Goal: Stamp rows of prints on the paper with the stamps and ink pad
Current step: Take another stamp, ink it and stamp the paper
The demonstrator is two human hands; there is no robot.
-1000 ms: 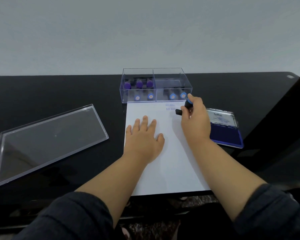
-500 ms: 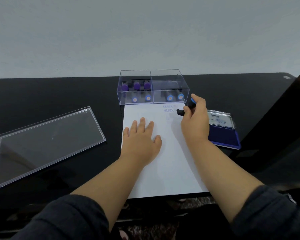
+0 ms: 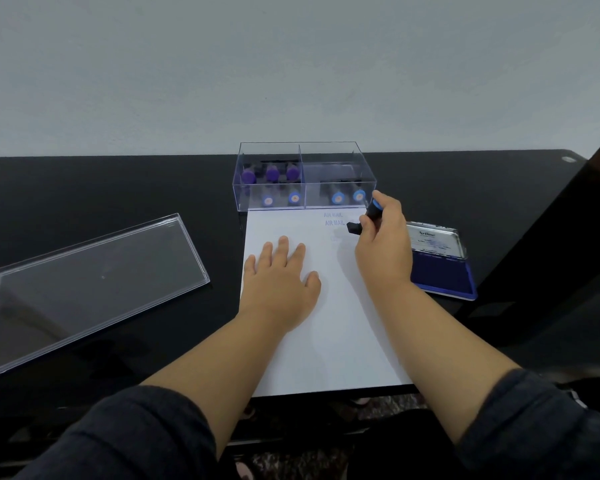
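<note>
Stamp [image 3: 364,220] lifted off paper [image 3: 326,334], right fingers [image 3: 378,216] pinching it

A sheet of paper [image 3: 326,306] lies on the worktop [image 3: 84,188] at its near edge, with the compartmented stamp box [image 3: 305,181] touching its far edge and the box lid [image 3: 84,289] well apart to the left. The open ink pad [image 3: 440,261] sits just right of the paper. The left hand [image 3: 279,282] rests on the paper, and the right hand [image 3: 383,244] holds a stamp [image 3: 364,218] over its far right part, beside two prints [image 3: 334,218].
</note>
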